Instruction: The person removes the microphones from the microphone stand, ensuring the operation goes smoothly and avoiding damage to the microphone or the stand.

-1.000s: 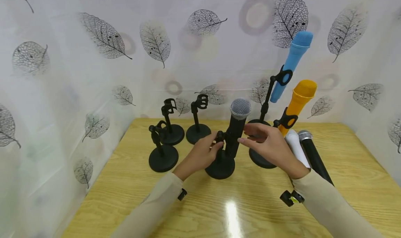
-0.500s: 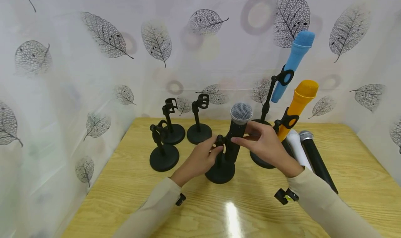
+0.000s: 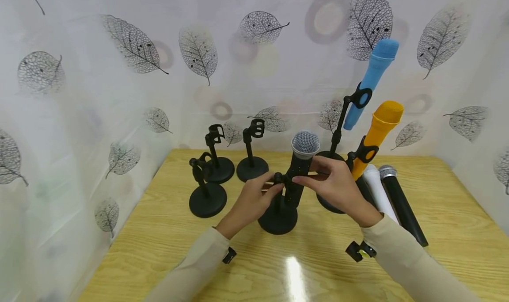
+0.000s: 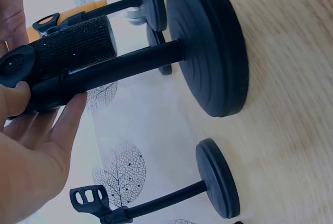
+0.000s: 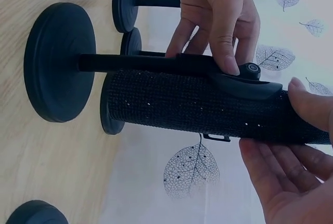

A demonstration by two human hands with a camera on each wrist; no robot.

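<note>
A black microphone point(image 3: 305, 145) with a silver mesh head leans slightly right in the clip of a small black stand point(image 3: 277, 220). My left hand point(image 3: 250, 200) grips the top of this stand's post, thumb and fingers either side of it just below the clip. From the right, my right hand point(image 3: 338, 187) holds the microphone's body below its head, between thumb and fingers. In the right wrist view, the clip point(image 5: 244, 86) lies along the sparkly dark body. The left wrist view shows the microphone's lower end point(image 4: 88, 44) beside the post, short of the round base.
Three bare stands, a front one point(image 3: 207, 200), a back-left one point(image 3: 219, 171) and a middle one point(image 3: 252, 169), stand at left. Blue point(image 3: 370, 81) and orange point(image 3: 375, 134) microphones sit in stands at right. White point(image 3: 379, 191) and black point(image 3: 403, 204) microphones lie beside them.
The right hand has moved left and closed in on the microphone's body. The microphone has sunk slightly, and the stand's base has shifted a little toward the front. The left hand keeps its grip.
</note>
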